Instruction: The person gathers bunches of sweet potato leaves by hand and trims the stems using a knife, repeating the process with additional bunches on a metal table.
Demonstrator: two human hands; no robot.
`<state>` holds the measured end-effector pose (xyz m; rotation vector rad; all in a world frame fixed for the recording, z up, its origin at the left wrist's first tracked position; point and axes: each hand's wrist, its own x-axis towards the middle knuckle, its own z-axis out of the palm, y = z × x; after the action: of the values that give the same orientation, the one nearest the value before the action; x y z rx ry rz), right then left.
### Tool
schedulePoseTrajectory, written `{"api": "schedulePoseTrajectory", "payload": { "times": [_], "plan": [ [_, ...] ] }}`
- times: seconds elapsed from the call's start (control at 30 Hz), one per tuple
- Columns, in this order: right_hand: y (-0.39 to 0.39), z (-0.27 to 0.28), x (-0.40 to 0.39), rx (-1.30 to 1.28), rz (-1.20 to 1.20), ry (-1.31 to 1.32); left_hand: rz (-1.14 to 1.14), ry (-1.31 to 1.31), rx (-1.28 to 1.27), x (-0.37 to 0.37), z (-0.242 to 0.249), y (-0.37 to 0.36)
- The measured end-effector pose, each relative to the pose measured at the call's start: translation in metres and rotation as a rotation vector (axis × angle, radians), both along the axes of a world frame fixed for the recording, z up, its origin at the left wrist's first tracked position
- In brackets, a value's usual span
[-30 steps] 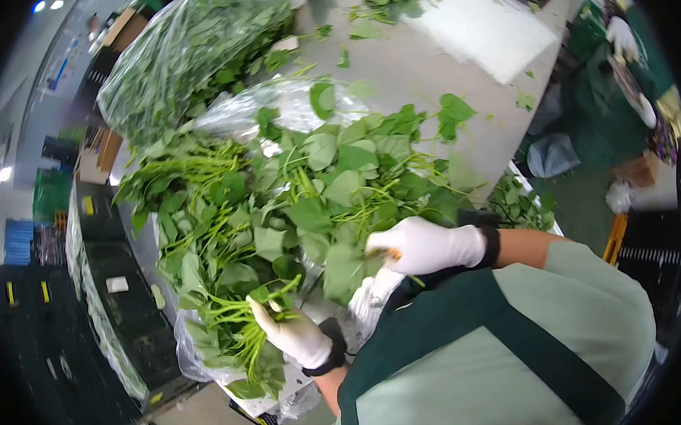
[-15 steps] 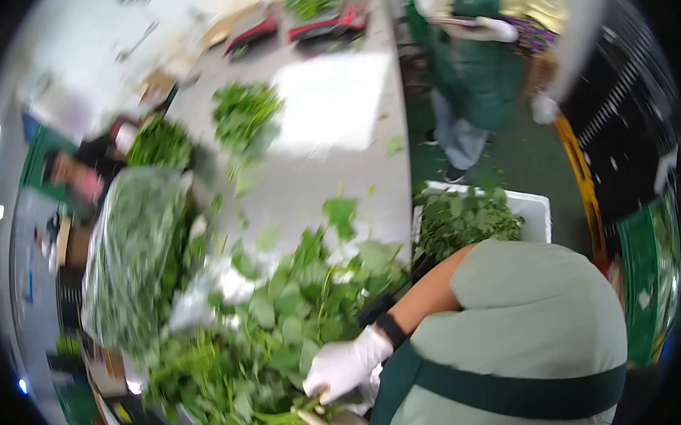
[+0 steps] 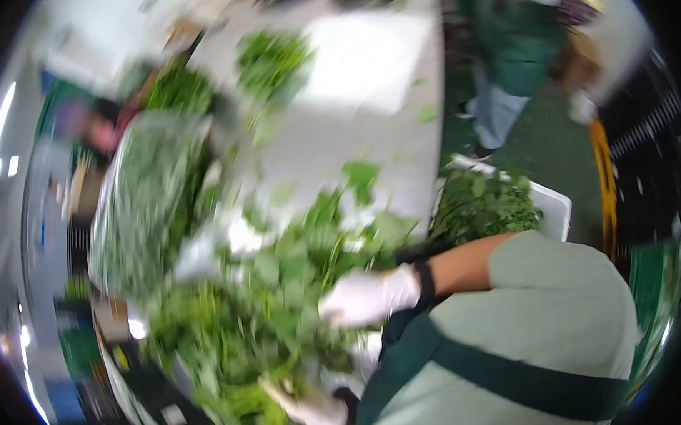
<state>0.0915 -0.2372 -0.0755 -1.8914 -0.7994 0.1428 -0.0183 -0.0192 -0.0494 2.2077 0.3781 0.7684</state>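
Observation:
A large heap of leafy greens (image 3: 282,269) with light green stems covers the near end of the table. Over the heap's right side is my right hand (image 3: 368,297), in a white glove, its fingers curled downward among the leaves but smeared by motion. I cannot make out whether it grips anything. Lower down, my left hand (image 3: 312,408), gloved too, closes around a bunch of leafy greens (image 3: 250,406) by the stems. Part of its fingers is hidden by the greens.
A clear plastic bag (image 3: 143,200) packed with greens stands on the left. A bunch (image 3: 271,62) lies farther up the grey table (image 3: 337,147). Right of the table is a white crate (image 3: 552,205) of greens. One person (image 3: 513,49) stands beyond it; another (image 3: 101,129) is blurred at left.
My right hand has moved up and away from my left hand, which keeps by the stems lower down. The view has shifted, so the table and bag sit higher in it.

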Motion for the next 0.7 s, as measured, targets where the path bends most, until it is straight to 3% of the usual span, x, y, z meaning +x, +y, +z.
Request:
{"api": "schedulePoseTrajectory", "payload": {
  "times": [0.07, 0.13, 0.23, 0.27, 0.33, 0.47, 0.57, 0.7],
  "plan": [
    [-0.003, 0.022, 0.008, -0.022, 0.025, 0.099, -0.071, -0.018, 0.072, 0.0, 0.006, -0.012],
    [0.005, 0.035, 0.004, 0.016, 0.073, 0.108, -0.221, -0.209, -1.285, 0.009, 0.016, -0.024],
    [0.025, 0.034, -0.003, 0.103, 0.154, 0.104, -0.222, -0.191, -1.401, 0.015, 0.024, -0.044],
    [0.03, 0.037, -0.003, 0.06, 0.186, 0.12, -0.256, -0.193, -1.394, 0.013, 0.015, -0.042],
    [0.04, 0.036, -0.005, 0.015, 0.224, 0.133, -0.116, -0.159, -1.333, 0.011, 0.002, -0.039],
    [0.053, 0.021, -0.008, 0.037, 0.225, -0.032, -0.068, -0.095, -1.241, -0.003, -0.023, -0.028],
    [0.059, 0.022, -0.002, -0.069, 0.265, -0.012, -0.151, -0.086, -1.32, -0.002, -0.011, -0.023],
    [0.07, 0.033, 0.011, -0.008, 0.319, 0.222, -0.186, -0.067, -1.351, -0.001, -0.004, -0.018]
  ]
}}
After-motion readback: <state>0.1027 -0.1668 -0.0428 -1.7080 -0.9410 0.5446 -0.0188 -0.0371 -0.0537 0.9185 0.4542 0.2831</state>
